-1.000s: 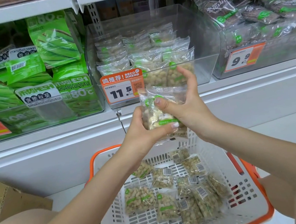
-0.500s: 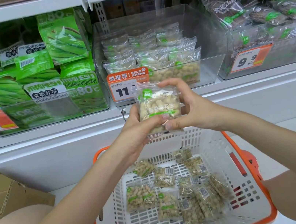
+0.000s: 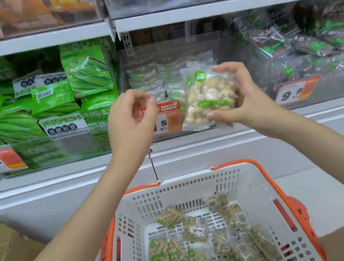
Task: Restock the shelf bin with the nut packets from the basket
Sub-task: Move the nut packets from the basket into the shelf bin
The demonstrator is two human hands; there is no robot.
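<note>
Fingers (image 3: 228, 70) pinch nut packet (image 3: 208, 95), price tag (image 3: 168, 117) seemingly half-hidden.

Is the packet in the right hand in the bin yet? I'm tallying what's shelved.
Not yet. The right hand holds the nut packet in front of the clear bin, outside its front wall.

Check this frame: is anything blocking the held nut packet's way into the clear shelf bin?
Nothing visible does. The right hand holds the nut packet in front of the clear bin, whose open top is free above the packets already inside. The left hand is off to the side, holding nothing.
</note>
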